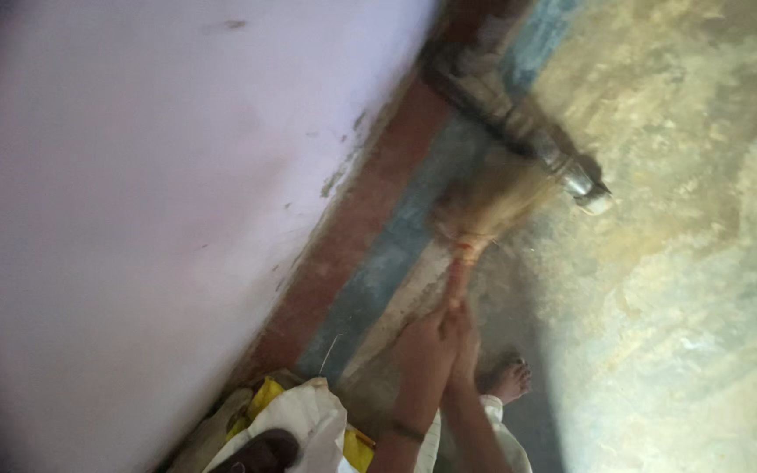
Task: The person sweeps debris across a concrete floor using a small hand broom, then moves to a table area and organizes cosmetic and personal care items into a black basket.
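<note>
Both my hands grip the thin handle of a grass broom (492, 206), one just behind the other. My left hand (422, 337) sits nearer the wall and has a dark band on its wrist. My right hand (466, 343) presses against it on the floor side. The broom's straw-coloured bristles are blurred and spread over the floor by the wall's base, close to a metal pipe (519, 131). An orange binding (466, 247) ties the bristles to the handle.
A lilac wall (133, 193) fills the left, with a red band (352, 228) and a blue band (413, 219) at its foot. The worn concrete floor (685, 289) stretches right. My bare foot (505, 378) stands below the hands. A white and yellow sack (308, 420) lies bottom left.
</note>
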